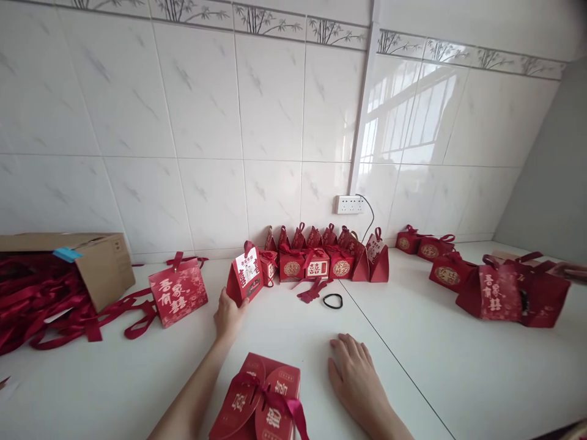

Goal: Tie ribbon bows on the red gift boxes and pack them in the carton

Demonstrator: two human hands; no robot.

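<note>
My left hand (229, 315) grips the bottom of a small red gift box (243, 287) with a white printed front and a ribbon loop on top. This box stands at the left end of a group of red boxes. Palm down on the white table (293, 333), my right hand (355, 373) lies with fingers stretched and nothing in it. Between my forearms, close to me, sits a larger red box (233, 400) with petal-shaped flaps and a ribbon bow. A red ribbon bow (314, 292) and a black hair tie (332, 300) lie beyond my hands.
At left, a cardboard box (107, 269) spills red ribbons (41, 305), beside a red gift box (178, 290). Several red boxes (342, 266) line the wall. More red boxes (499, 293) stand at right. A power strip (350, 204) is mounted on the tiles.
</note>
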